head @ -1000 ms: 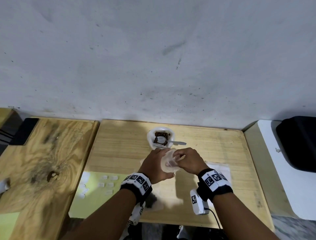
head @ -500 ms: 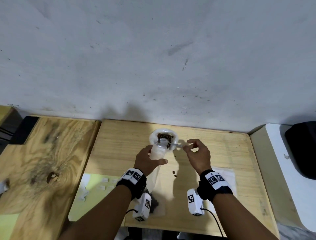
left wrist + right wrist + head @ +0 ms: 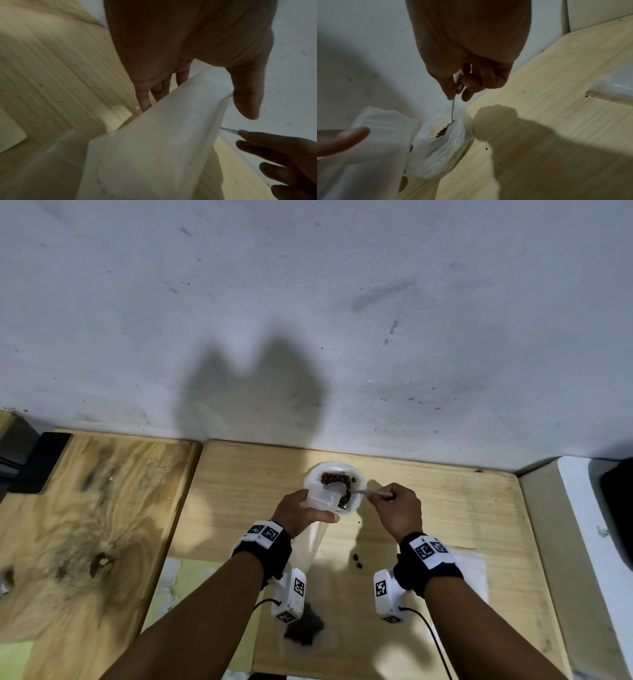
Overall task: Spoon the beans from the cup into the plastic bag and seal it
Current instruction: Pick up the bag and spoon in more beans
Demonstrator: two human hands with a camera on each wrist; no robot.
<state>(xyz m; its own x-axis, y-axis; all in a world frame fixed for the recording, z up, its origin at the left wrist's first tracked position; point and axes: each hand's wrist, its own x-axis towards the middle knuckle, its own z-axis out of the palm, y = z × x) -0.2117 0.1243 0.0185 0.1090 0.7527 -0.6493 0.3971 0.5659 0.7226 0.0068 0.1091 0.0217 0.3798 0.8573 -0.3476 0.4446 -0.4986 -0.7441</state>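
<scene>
A white cup (image 3: 356, 484) of brown beans (image 3: 334, 477) stands at the back of the wooden table. My left hand (image 3: 301, 513) grips the mouth of the clear plastic bag (image 3: 322, 496) right against the cup's near side. The bag hangs down to the table, with beans in its bottom (image 3: 305, 628). My right hand (image 3: 394, 508) pinches the handle of a metal spoon (image 3: 370, 492), whose bowl lies in the cup. In the right wrist view the spoon (image 3: 453, 108) dips into the beans (image 3: 442, 132) beside the bag (image 3: 376, 135). The left wrist view shows my thumb (image 3: 247, 94) on the bag (image 3: 163, 142).
A few spilled beans (image 3: 358, 559) lie on the table (image 3: 445, 508) between my wrists. Clear plastic (image 3: 474, 570) lies at the right, a green mat (image 3: 191, 577) at the left front. A darker wooden board (image 3: 85, 525) adjoins on the left. A white ledge with a black object (image 3: 616, 508) borders the right.
Both hands held the bag's mouth a second ago. My left hand carried it up to the cup, and my right hand let go, took the spoon's handle and moved its bowl into the beans.
</scene>
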